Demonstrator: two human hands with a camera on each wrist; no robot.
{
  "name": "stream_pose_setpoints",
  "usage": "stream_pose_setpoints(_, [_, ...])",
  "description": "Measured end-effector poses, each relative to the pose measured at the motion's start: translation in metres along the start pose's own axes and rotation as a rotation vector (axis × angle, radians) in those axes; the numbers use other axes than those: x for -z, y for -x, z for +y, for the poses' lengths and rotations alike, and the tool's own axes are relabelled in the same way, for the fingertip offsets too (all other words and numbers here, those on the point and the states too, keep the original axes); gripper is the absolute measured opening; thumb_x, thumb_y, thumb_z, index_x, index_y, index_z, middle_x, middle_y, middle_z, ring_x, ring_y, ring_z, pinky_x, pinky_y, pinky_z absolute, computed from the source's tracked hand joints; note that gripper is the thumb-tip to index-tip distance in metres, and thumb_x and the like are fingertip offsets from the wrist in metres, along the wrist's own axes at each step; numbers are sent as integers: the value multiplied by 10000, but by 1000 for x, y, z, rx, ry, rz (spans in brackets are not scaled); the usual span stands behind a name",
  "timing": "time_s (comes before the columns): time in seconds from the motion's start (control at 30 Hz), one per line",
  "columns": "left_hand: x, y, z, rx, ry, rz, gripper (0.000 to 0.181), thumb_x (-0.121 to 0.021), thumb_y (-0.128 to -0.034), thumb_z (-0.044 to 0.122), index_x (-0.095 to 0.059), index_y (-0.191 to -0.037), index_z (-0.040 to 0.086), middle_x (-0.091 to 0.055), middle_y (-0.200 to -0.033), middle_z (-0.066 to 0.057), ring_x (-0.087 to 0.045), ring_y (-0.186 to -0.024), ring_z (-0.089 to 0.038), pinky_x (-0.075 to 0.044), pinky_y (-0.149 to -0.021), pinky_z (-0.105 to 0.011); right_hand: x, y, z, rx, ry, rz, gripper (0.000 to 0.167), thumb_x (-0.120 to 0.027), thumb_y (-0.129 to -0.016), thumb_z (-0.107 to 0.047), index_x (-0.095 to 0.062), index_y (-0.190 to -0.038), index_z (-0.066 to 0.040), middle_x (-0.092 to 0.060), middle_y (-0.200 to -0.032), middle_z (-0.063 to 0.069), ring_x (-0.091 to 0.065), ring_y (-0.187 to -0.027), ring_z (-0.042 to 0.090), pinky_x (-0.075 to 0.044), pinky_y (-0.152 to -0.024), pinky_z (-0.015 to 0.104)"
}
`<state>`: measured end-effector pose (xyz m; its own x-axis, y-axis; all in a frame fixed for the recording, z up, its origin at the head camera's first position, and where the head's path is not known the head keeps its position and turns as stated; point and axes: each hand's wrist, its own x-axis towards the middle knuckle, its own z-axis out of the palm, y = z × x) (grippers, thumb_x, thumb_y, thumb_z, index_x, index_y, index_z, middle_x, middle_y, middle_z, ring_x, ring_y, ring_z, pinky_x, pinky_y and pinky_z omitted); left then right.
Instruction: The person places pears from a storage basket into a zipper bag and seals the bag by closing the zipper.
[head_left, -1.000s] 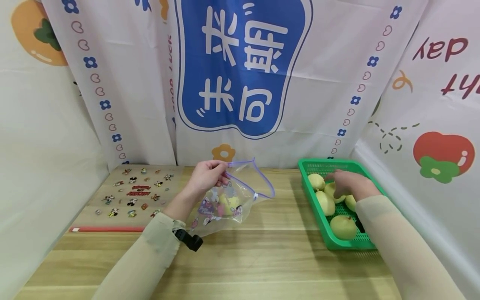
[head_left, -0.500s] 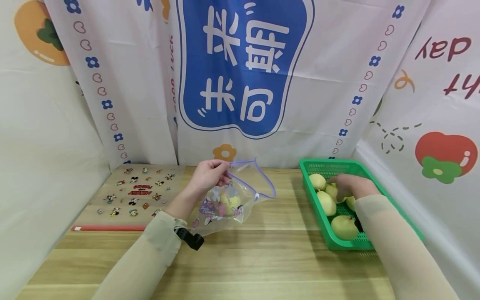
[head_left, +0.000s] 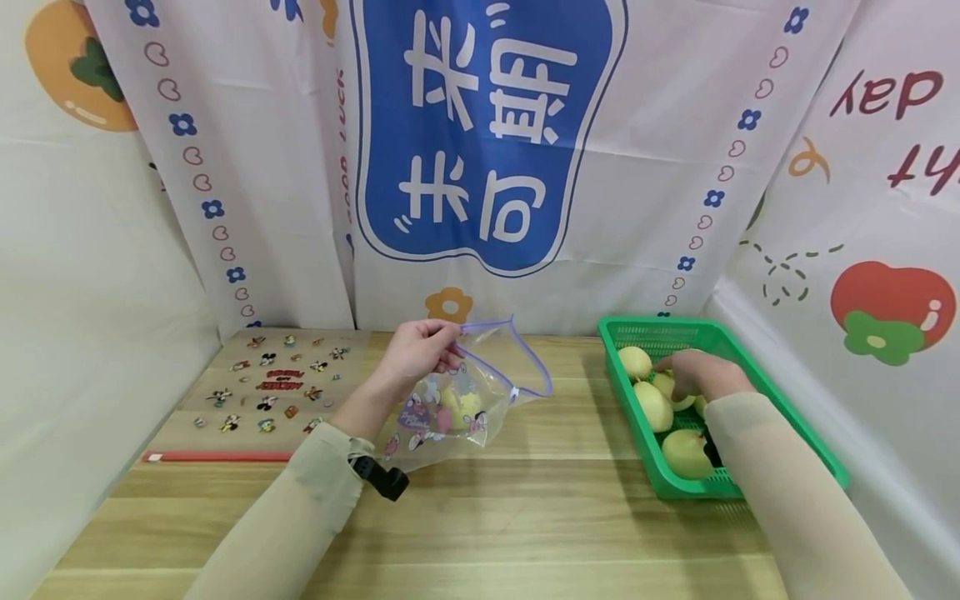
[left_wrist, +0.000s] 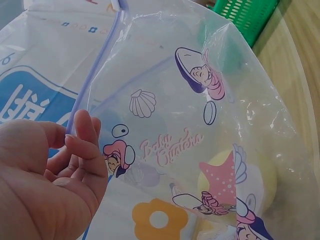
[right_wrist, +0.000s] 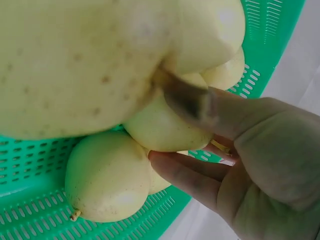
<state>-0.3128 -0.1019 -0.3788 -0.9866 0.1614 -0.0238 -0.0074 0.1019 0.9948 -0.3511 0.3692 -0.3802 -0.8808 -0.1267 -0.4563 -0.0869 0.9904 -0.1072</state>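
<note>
My left hand (head_left: pixel 420 350) pinches the purple zip edge of a clear plastic zip bag (left_wrist: pixel 165 95) between thumb and fingers. The bag has cartoon prints, its mouth gapes to the right, and something pale yellow and round (left_wrist: pixel 262 180) shows through it low down. Inside the green basket (head_left: pixel 647 454) on the right, my right hand (right_wrist: pixel 270 155) has its thumb and fingers around a pale yellow-green pear (right_wrist: pixel 167 127). Another pear (right_wrist: pixel 107 175) lies beside the fingertips, and a large pear (right_wrist: pixel 75 65) fills the near part of the right wrist view. The far side of the gripped pear is hidden.
A flat clear bag (head_left: pixel 277 387) with cartoon prints and a red slider strip (head_left: pixel 217 457) lies on the wooden table (head_left: pixel 487 525) at left. Several pears sit in the basket, one (head_left: pixel 686 454) near its front. Printed cloth (head_left: pixel 487 292) walls the back and sides.
My right hand has shifted slightly in the basket, its fingers closing in around the pear. The left hand and the bag have stayed in place.
</note>
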Motion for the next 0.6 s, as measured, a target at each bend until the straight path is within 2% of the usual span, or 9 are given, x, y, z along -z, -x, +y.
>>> stream_pose_setpoints(0.07, [0,1,0,4,1,1,332,-604,-1128,223,-740,-1304,-24,-748,-894,-64,-714,-710,-113,-573,-638,-195,0,1,0,-15,-23,10,690,-771,-975,-20,-521,-1617,-63,-459,-1633,357,-408,-1498,625,-452,-1163,736])
stream_pose_setpoints(0.13, [1,2,1,4,1,0,333,-603,-1129,224,-739,-1305,-23,-747,-898,-66,-713,-712,-114,-570,-635,-192,0,2,0,-7,-30,25,682,-765,-988,-34,-508,-1620,-43,-449,-1639,360,-383,-1513,629,-415,-1190,749])
stream_pose_setpoints(0.23, [1,2,1,1,3,1,332,-601,-1130,228,-741,-1301,-20,-743,-901,-65,-713,-712,-116,-565,-630,-188,1,4,3,23,-14,71,664,-757,-1004,-58,-501,-1615,-8,-465,-1624,368,-402,-1503,622,-425,-1191,732])
stream_pose_setpoints(0.43, [2,3,0,1,10,7,323,-598,-1130,222,-744,-1289,-19,-740,-893,-66,-713,-706,-117,-562,-626,-190,3,9,11,119,45,278,615,-739,-1010,-85,-532,-1575,38,-536,-1561,368,-452,-1456,622,-435,-1176,727])
stream_pose_setpoints(0.6, [2,4,0,8,15,14,320,-598,-1129,220,-745,-1289,-15,-742,-890,-66,-712,-703,-116,-559,-622,-190,6,12,10,106,-19,451,667,-685,-1046,-157,-437,-1644,2,-461,-1574,412,-480,-1398,642,-444,-1131,756])
